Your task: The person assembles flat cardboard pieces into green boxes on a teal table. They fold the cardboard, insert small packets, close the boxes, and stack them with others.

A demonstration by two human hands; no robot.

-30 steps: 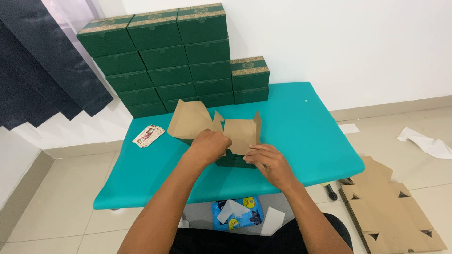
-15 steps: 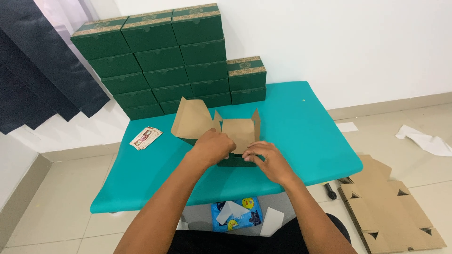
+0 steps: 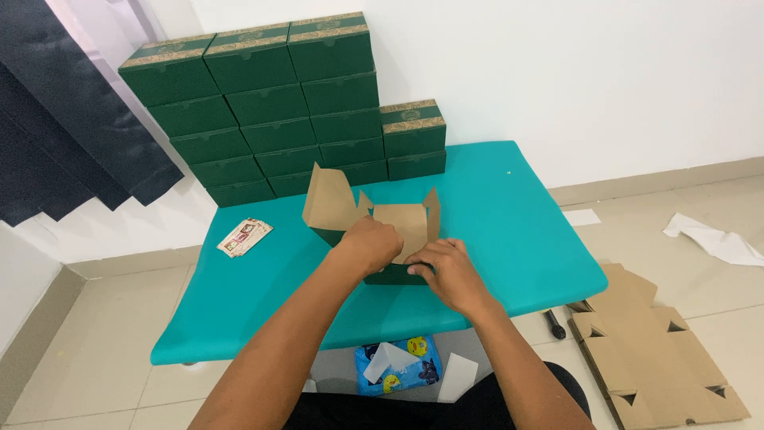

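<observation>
We saw a teal table running left to right, its far edge against a white wall and its near edge just above the person's lap. At the far left, a stack of dark green boxes with gold-patterned lids stood against the wall, stepping down toward the right. Bare teal surface lay open to the right and near left. On the floor at the right lay flat brown cardboard sheets. Near the table's middle sat the half-folded box, green outside and brown inside, its flaps upright and its long axis left to right. The left hand was curled over its near wall, gripping a flap; the right hand lay half closed against the near right corner, fingers pressing the green side. A small printed card lay flat at the left.
</observation>
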